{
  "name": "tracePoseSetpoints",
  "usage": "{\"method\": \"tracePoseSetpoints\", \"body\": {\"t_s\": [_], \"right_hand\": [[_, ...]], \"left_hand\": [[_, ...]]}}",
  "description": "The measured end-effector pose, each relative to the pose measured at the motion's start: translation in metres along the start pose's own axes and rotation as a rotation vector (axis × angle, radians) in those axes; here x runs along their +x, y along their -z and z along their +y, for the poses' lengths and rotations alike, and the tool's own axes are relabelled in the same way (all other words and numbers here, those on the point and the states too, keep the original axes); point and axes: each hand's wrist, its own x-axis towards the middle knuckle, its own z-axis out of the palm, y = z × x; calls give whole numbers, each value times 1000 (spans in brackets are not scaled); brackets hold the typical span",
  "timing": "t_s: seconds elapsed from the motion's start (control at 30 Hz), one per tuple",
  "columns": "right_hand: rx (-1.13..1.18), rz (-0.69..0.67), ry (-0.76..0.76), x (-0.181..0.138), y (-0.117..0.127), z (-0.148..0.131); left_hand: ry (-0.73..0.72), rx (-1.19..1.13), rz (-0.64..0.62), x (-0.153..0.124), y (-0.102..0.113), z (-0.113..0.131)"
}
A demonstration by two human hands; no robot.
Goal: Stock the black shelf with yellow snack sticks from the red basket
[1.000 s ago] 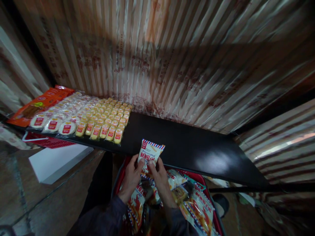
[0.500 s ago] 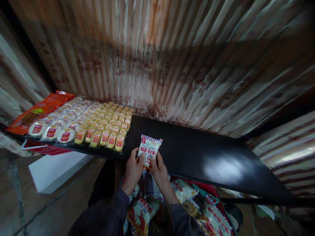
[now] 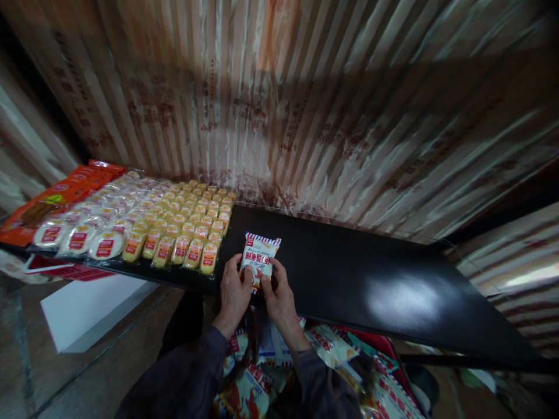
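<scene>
A small white snack bag (image 3: 258, 256) with red lettering and a striped top edge stands upright between my hands, over the front edge of the black shelf (image 3: 340, 262). My left hand (image 3: 234, 289) grips its left side, thumb on the front. On the bag's right side my right hand (image 3: 279, 295) holds on with thumb and fingers. Left of the bag, rows of yellow wrapped cakes (image 3: 181, 249) and round white wrapped cakes (image 3: 105, 244) cover the shelf. Below my forearms lie more snack bags (image 3: 253, 387), partly hidden by my sleeves.
An orange package (image 3: 61, 198) lies at the shelf's far left end. Beneath it are a red basket (image 3: 72, 269) with a white handle and a white box (image 3: 94, 308). A red container (image 3: 384, 344) holds the lower bags. Printed plastic sheeting (image 3: 262, 116) hangs behind the shelf.
Both hands have carried the snack bag slightly forward and left, further over the shelf. The view has shifted a little, so the rows of cakes appear further left.
</scene>
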Motion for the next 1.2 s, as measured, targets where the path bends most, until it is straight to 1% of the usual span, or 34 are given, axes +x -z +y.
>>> {"method": "tracePoseSetpoints", "body": {"t_s": [0.07, 0.2, 0.4, 0.57, 0.73, 0.9, 1.07, 1.2], "right_hand": [[6, 24, 18, 1, -4, -1], [-57, 86, 44, 11, -9, 0], [-135, 144, 104, 34, -16, 9], [-160, 148, 99, 54, -23, 13], [-182, 164, 96, 77, -30, 13], [-204, 189, 110, 99, -37, 11], [-173, 136, 128, 120, -40, 11], [-119, 87, 134, 138, -43, 15]], "left_hand": [[-55, 48, 6, 2, 1, -1], [-152, 134, 18, 8, 0, -3], [-213, 180, 45, 19, -10, -7], [-250, 251, 30, 29, -16, -7], [-262, 336, 16, 40, -22, -7], [-222, 402, 19, 51, -31, -7], [-211, 359, 12, 65, -40, -8], [-176, 331, 43, 79, -50, -9]]}}
